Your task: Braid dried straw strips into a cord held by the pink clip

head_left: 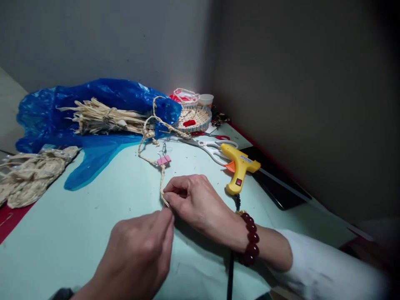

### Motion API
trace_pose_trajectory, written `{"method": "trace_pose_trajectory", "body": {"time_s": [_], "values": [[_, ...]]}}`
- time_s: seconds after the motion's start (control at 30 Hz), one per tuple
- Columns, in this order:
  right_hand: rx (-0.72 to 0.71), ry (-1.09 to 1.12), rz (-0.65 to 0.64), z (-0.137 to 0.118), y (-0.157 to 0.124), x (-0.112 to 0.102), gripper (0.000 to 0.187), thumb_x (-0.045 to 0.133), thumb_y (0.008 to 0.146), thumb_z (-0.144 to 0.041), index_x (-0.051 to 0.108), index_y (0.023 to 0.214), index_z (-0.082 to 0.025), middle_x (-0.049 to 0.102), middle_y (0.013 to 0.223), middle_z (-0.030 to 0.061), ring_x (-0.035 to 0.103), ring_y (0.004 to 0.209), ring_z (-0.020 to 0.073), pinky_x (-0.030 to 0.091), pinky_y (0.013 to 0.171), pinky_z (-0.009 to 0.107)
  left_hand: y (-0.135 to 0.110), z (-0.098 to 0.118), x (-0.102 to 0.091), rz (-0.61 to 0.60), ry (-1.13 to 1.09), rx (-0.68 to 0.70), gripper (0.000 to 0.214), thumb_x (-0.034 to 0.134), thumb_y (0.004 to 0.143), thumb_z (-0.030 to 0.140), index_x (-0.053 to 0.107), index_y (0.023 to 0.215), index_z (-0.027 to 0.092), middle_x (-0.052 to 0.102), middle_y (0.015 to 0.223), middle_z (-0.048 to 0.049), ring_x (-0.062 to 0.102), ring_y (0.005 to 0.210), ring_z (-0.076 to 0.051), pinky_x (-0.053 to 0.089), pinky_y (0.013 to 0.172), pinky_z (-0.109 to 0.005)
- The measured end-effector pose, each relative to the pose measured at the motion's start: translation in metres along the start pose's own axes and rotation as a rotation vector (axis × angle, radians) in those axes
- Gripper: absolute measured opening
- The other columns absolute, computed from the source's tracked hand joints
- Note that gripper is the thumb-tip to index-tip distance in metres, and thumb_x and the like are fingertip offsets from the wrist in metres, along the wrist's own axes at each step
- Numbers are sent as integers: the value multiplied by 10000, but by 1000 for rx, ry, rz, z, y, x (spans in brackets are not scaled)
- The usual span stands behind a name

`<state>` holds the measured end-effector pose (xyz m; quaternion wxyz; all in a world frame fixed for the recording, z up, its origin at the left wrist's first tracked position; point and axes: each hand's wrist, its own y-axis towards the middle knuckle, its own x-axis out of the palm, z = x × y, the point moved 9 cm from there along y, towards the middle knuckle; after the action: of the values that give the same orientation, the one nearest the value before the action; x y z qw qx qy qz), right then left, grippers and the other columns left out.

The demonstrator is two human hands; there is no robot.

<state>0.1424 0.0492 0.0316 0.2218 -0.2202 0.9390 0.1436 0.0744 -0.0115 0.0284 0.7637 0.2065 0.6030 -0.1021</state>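
Note:
A braided straw cord (162, 179) runs across the pale green table from the straw bundle toward me, with a pink binder clip (164, 160) clamped on it. My right hand (200, 204) pinches the near end of the cord with its fingers closed. My left hand (140, 250) meets it from the left, fingertips pressed together on the same cord end. A dark red bead bracelet (250, 239) sits on my right wrist.
A yellow glue gun (239, 166) and white-handled scissors (212, 148) lie right of the cord. Behind are a straw bundle (103, 116) on a blue plastic bag (62, 112), a small woven basket (195, 116), and crumpled straw (25, 175) at left. Walls close the corner.

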Motion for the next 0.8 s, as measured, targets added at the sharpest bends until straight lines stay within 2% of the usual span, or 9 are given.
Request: {"method": "trace_pose_trajectory", "body": {"time_s": [0.13, 0.23, 0.33, 0.4, 0.47, 0.5, 0.57, 0.67, 0.8], "values": [[71, 246, -125, 10, 2, 12, 163, 516, 804, -137, 660, 728, -143, 682, 715, 28, 589, 660, 122, 413, 611, 214, -1, 15, 15, -45, 101, 87, 220, 447, 816, 127, 599, 672, 196, 616, 555, -50, 581, 469, -202, 327, 490, -341], [187, 403, -166, 18, 3, 18, 84, 588, 778, -167, 647, 730, -132, 682, 706, 40, 574, 614, 119, 416, 565, 212, 1, 14, 8, -52, 25, 73, 234, 447, 853, 171, 617, 694, 196, 638, 602, -55, 588, 509, -199, 343, 505, -330], [268, 516, -178, 19, 4, 20, 60, 601, 764, -143, 637, 723, -116, 657, 685, 31, 517, 577, 97, 384, 543, 205, 6, -18, -21, 116, -137, -148, 273, 481, 882, 315, 594, 657, 208, 605, 603, -30, 561, 550, -181, 361, 547, -307], [287, 575, -176, 17, 4, 19, 65, 590, 768, -124, 645, 737, -106, 651, 683, 29, 503, 590, 90, 378, 570, 206, 3, -55, -32, 225, -325, -420, 245, 517, 864, 361, 603, 695, 205, 611, 657, -27, 546, 593, -176, 370, 566, -292], [302, 626, -182, 14, 3, 18, 76, 576, 779, -114, 648, 758, -102, 644, 677, 22, 491, 584, 82, 370, 581, 204, 5, -71, -4, 24, -803, -568, 229, 535, 854, 415, 622, 825, 206, 569, 592, 16, 454, 472, -130, 334, 465, -253], [305, 648, -183, 13, 3, 19, 74, 572, 784, -111, 644, 771, -103, 636, 666, 14, 482, 571, 78, 365, 577, 202, 7, -67, 11, -95, -1025, -579, 236, 530, 859, 416, 607, 815, 196, 514, 533, 39, 414, 434, -113, 328, 447, -241], [308, 658, -189, 13, 3, 19, 69, 564, 798, -109, 633, 799, -105, 612, 644, -3, 468, 549, 70, 352, 563, 197, 10, -59, 27, -214, -1309, -589, 216, 561, 854, 380, 580, 774, 180, 477, 521, 56, 363, 409, -78, 312, 419, -212], [281, 553, -206, 15, 3, 21, 92, 546, 829, -133, 626, 869, -110, 609, 654, -2, 471, 550, 77, 342, 551, 204, 10, -58, 35, -194, -1446, -624, 171, 613, 833, 299, 556, 748, 163, 523, 622, 41, 344, 420, -35, 279, 408, -173], [136, 288, -207, 12, 1, 21, 137, 503, 879, -203, 603, 954, -146, 661, 751, 32, 530, 620, 111, 363, 563, 219, 11, -57, 32, -178, -1393, -577, 167, 594, 837, 289, 578, 757, 144, 535, 637, 32, 360, 425, -24, 254, 414, -167]]}}
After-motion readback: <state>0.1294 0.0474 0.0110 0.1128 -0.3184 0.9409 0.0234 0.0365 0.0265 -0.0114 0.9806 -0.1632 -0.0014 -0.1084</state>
